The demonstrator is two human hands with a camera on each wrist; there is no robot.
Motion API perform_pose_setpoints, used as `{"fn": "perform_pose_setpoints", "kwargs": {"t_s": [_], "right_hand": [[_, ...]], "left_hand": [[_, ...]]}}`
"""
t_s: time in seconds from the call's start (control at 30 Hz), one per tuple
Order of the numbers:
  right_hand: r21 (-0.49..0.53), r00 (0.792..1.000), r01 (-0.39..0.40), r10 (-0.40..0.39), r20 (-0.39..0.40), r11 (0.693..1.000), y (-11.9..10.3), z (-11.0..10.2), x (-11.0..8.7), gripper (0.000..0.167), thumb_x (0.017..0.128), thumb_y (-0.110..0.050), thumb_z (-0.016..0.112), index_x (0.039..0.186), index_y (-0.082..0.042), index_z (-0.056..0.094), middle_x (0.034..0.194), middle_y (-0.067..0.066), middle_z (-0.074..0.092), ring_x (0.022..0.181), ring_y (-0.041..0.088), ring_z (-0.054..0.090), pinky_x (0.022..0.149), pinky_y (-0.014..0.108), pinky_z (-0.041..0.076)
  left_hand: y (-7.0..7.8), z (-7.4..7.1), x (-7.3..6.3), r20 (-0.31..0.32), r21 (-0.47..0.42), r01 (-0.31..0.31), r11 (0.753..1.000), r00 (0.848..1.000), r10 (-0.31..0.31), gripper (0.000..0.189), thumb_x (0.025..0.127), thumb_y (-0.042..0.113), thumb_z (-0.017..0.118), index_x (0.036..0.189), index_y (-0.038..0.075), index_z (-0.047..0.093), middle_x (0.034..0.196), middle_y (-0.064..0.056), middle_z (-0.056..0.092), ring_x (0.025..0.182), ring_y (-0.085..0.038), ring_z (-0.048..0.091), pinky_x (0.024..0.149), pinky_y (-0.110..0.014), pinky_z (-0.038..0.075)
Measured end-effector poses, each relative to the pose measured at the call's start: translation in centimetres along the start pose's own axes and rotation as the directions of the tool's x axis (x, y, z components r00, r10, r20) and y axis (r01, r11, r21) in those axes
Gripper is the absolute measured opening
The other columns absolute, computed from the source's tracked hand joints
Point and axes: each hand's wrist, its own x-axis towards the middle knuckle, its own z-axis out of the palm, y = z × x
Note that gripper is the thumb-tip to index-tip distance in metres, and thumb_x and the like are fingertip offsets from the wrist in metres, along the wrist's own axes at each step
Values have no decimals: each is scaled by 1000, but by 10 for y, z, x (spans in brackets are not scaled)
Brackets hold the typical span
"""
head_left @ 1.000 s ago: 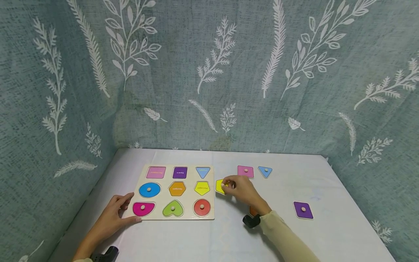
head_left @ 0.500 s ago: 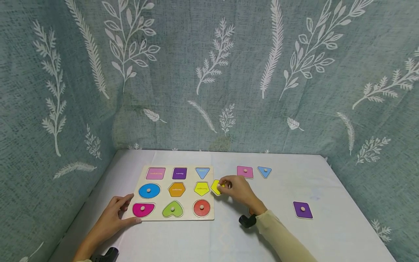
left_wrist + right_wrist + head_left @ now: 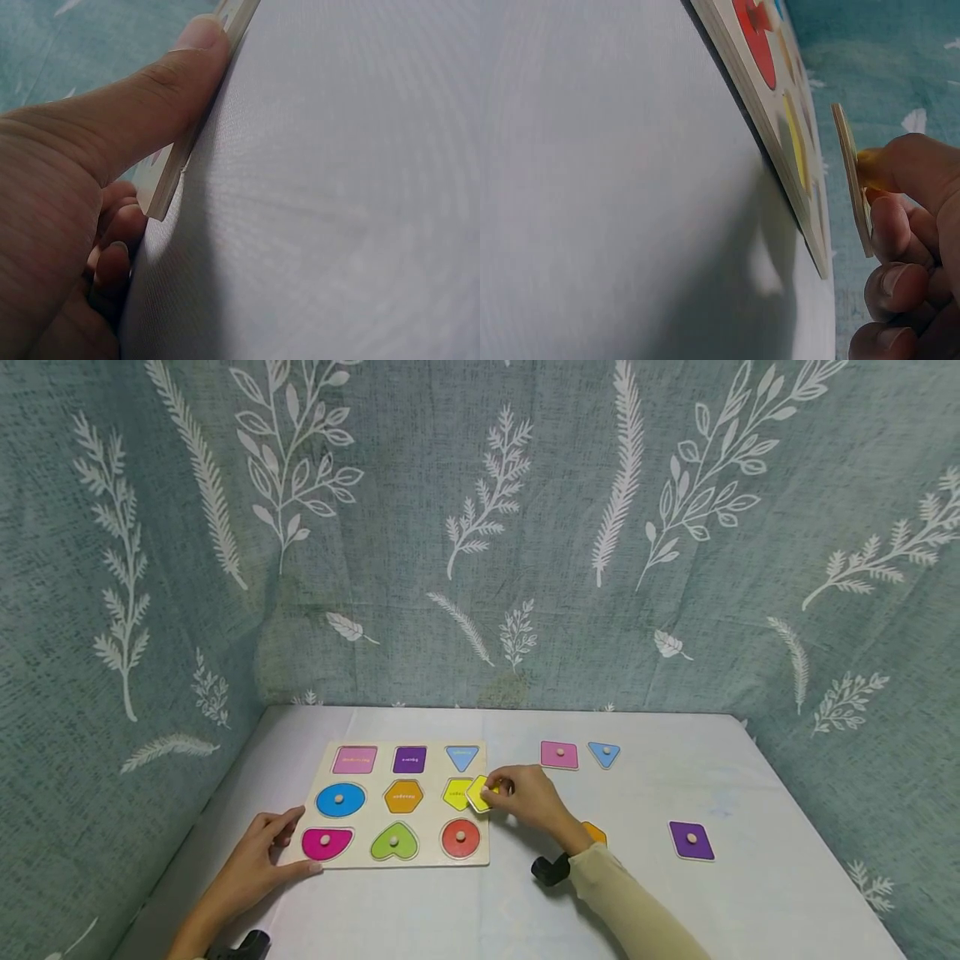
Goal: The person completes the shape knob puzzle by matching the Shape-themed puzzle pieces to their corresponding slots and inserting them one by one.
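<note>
My right hand [image 3: 528, 797] pinches the yellow pentagon puzzle piece [image 3: 477, 795] by its knob. The piece hangs above the right side of the wooden puzzle board [image 3: 431, 857], partly overlapping the yellow pentagon recess [image 3: 454, 793]. In the right wrist view the piece [image 3: 847, 172] is seen edge-on, apart from the board. My left hand [image 3: 255, 860] grips the board's near left corner, thumb on the front edge and fingers at the left edge. Seated in the board are a blue oval [image 3: 349, 800], a magenta semicircle [image 3: 339, 843], a green heart [image 3: 386, 849] and a red circle [image 3: 468, 835].
Right of the board lie a pink rectangle piece [image 3: 551, 755], a blue triangle piece [image 3: 597, 750] and a purple square piece [image 3: 683, 848]. An orange piece [image 3: 596, 832] is half hidden behind my right wrist. Patterned cloth [image 3: 405, 610] walls the white table [image 3: 420, 914] at back and sides.
My right hand has moved left with the yellow pentagon piece, from beside the board to over its right edge. More of the orange piece shows now. My left hand stays at the corner.
</note>
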Motion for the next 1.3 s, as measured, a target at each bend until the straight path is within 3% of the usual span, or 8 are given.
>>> {"fn": "perform_pose_setpoints", "kwargs": {"t_s": [0.27,0.63,1.3], "right_hand": [[-13,1000,14,-14,16,1000,-6,9,5,8,89,-22,80,89,-17,74,64,-13,54,60,2,48,57,22,40],[-13,999,7,-6,38,1000,-7,15,14,6,91,-22,78,91,-17,75,65,-12,55,61,4,48,56,21,40],[-21,995,-25,27,98,999,-13,25,28,8,91,-24,79,93,-17,76,66,-11,56,60,4,47,54,22,37]], "left_hand": [[0,0,-1,19,-13,27,1000,999,-26,103,73,47,92,149,-5,45,115,-16,45,101,-28,47,73,-27,48],[-1,-1,-1,-7,4,-19,1000,1000,19,100,74,45,92,149,-3,47,114,-14,46,100,-26,48,74,-28,48],[-2,1,1,4,-4,16,1000,1000,-16,105,71,47,93,150,-3,46,115,-15,47,101,-27,48,76,-29,50]]}}
